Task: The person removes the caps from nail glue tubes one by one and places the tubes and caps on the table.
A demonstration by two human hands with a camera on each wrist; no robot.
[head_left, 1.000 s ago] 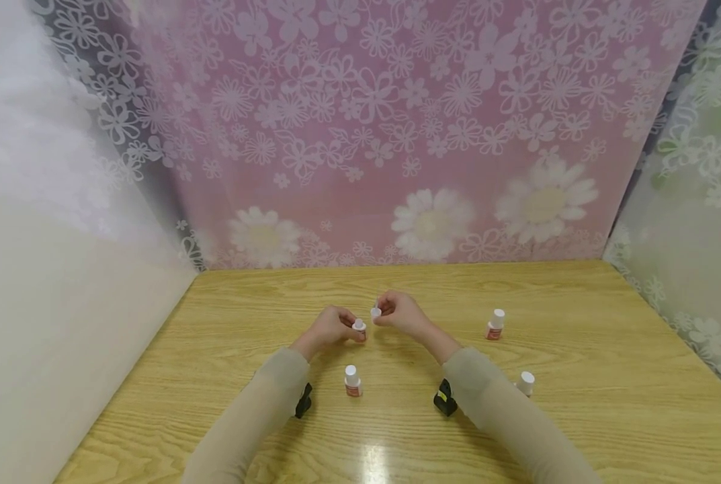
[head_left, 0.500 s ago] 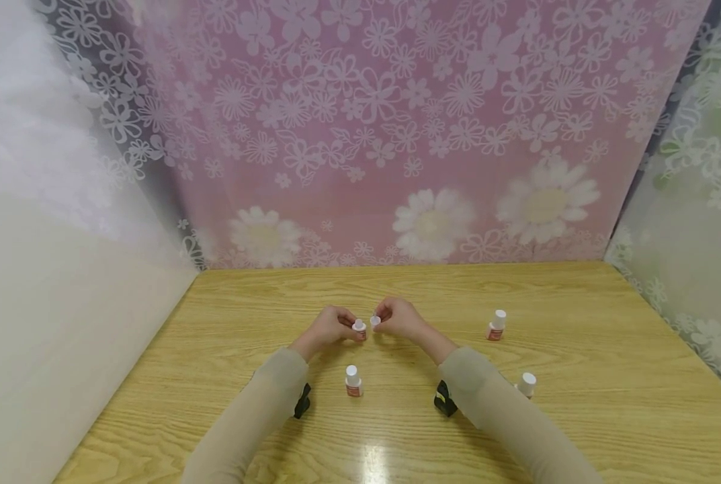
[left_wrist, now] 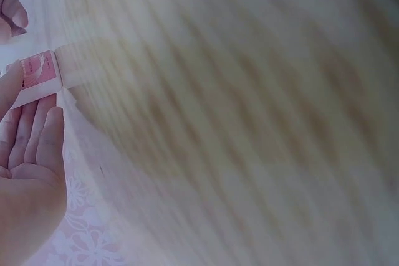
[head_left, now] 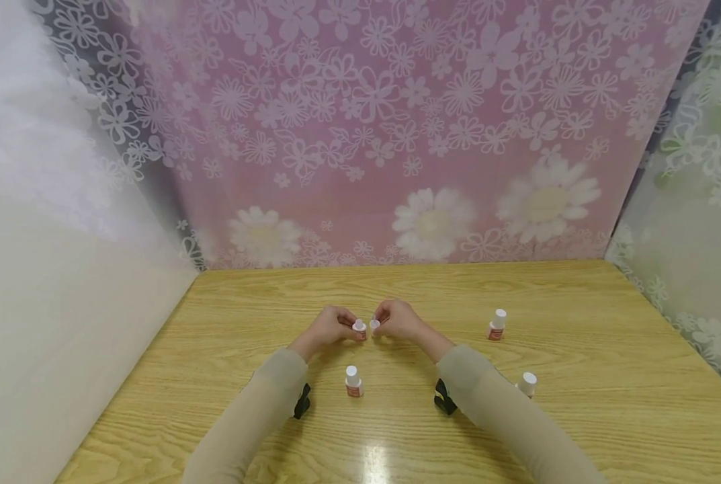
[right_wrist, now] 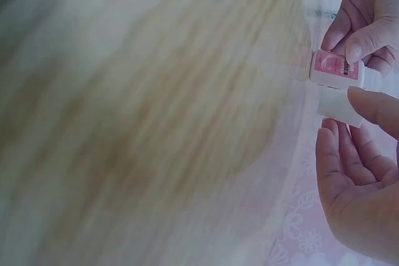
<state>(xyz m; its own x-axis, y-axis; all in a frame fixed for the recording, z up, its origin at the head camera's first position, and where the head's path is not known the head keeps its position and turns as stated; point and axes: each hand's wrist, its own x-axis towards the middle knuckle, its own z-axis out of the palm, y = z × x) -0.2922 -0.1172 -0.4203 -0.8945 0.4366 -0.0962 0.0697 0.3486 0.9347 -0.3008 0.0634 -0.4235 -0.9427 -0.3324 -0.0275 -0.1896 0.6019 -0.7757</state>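
My left hand (head_left: 328, 325) pinches a small white bottle (head_left: 359, 329) with a red label, upright at the table surface, its narrow neck uncovered. In the left wrist view, the thumb and fingers grip the sides of the bottle (left_wrist: 41, 71). A white cap (head_left: 375, 325) is between the thumb and fingers of my right hand (head_left: 401, 320), just right of the bottle and level with it. The right wrist view shows the cap (right_wrist: 340, 105) close beside the labelled bottle (right_wrist: 336, 70), not over its neck.
One capped bottle (head_left: 353, 382) stands nearer me, between the forearms. Another capped bottle (head_left: 496, 325) stands to the right on the wooden table (head_left: 578, 336). A white-capped bottle (head_left: 526, 384) is partly hidden behind the right sleeve (head_left: 505, 417). A flowered pink curtain (head_left: 348, 168) closes off the back.
My right hand has come down and a little toward me with the cap, from slightly above to beside the bottle. My left hand and the bottle have stayed in place.
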